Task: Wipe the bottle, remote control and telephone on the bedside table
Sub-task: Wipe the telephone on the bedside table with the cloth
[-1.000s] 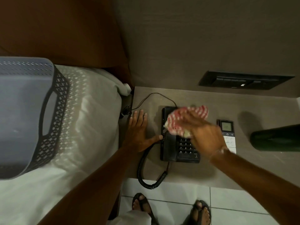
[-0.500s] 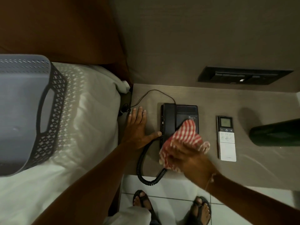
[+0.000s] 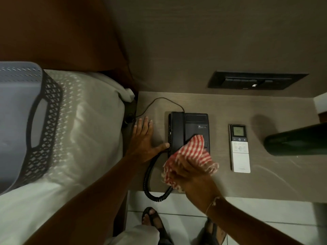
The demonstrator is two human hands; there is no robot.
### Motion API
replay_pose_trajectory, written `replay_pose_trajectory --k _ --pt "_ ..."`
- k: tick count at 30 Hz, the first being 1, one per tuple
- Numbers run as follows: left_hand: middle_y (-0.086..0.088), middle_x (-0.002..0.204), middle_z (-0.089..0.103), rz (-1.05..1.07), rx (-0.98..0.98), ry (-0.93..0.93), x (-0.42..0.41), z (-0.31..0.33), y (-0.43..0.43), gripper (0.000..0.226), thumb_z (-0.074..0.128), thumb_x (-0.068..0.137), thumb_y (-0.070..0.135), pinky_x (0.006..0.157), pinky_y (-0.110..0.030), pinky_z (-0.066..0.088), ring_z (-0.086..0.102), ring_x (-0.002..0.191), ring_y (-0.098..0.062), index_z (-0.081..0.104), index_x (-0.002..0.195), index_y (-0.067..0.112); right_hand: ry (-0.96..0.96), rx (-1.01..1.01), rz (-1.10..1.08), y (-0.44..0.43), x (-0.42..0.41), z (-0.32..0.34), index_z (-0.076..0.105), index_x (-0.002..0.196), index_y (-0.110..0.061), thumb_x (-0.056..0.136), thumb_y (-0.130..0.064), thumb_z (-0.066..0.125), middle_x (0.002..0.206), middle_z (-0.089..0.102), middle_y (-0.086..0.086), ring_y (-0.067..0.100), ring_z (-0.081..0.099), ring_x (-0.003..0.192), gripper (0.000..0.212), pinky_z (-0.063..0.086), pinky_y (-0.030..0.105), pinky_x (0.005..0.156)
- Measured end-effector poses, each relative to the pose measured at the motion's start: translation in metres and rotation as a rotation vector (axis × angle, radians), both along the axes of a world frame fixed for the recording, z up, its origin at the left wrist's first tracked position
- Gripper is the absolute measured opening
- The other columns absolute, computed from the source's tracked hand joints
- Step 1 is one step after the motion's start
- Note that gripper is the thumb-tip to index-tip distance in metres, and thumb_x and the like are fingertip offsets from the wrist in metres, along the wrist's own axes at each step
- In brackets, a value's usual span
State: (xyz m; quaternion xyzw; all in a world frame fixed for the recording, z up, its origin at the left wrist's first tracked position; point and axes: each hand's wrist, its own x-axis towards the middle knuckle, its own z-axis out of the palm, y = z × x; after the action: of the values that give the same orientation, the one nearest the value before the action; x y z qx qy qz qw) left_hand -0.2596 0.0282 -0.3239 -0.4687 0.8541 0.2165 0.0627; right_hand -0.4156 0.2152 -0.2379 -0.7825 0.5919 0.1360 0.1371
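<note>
Now my right hand [image 3: 192, 175] grips the cloth [image 3: 191, 154] on the telephone [image 3: 187, 131]; left hand [image 3: 144, 140], flat, steadies it. Rubbing hard could unseat the handset [image 3: 177, 131].

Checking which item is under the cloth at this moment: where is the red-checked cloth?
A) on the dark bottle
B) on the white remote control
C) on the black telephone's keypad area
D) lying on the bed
C: the right hand presses the red-checked cloth onto the near part of the black telephone, while the remote control and the bottle lie uncovered to its right.
</note>
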Motion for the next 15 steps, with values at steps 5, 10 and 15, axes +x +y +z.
replay_pose_trajectory --k 5,10,15 --pt "-0.011 0.168 -0.009 0.011 0.019 -0.010 0.000 0.002 0.005 0.123 0.021 0.070 0.096 0.122 -0.043 -0.008 -0.015 0.153 -0.025 0.002 0.158 0.012 -0.373 -0.165 -0.209 0.041 -0.012 0.011 0.068 0.110 -0.033 0.055 -0.007 0.084 0.122 0.067 -0.006 0.020 0.064 0.111 0.063 0.058 0.036 0.080" --pt "-0.010 0.168 -0.008 0.024 0.035 -0.008 0.000 0.000 0.010 0.118 0.027 0.074 0.092 0.121 -0.042 -0.008 -0.014 0.153 -0.024 0.001 0.158 0.013 -0.316 -0.355 -0.653 -0.042 -0.070 0.031 0.056 0.128 -0.025 0.070 0.005 0.066 0.139 0.054 0.004 0.028 0.059 0.117 0.066 0.058 0.038 0.079" --pt "-0.010 0.168 -0.006 0.024 0.034 0.004 -0.001 0.003 0.010 0.118 0.027 0.073 0.090 0.121 -0.041 -0.007 -0.012 0.154 -0.025 0.003 0.158 0.012 -0.200 -0.227 -0.590 -0.113 -0.095 0.004 0.042 0.141 -0.027 0.079 0.002 0.062 0.151 0.039 -0.003 0.023 0.032 0.140 0.070 0.039 0.041 0.104"
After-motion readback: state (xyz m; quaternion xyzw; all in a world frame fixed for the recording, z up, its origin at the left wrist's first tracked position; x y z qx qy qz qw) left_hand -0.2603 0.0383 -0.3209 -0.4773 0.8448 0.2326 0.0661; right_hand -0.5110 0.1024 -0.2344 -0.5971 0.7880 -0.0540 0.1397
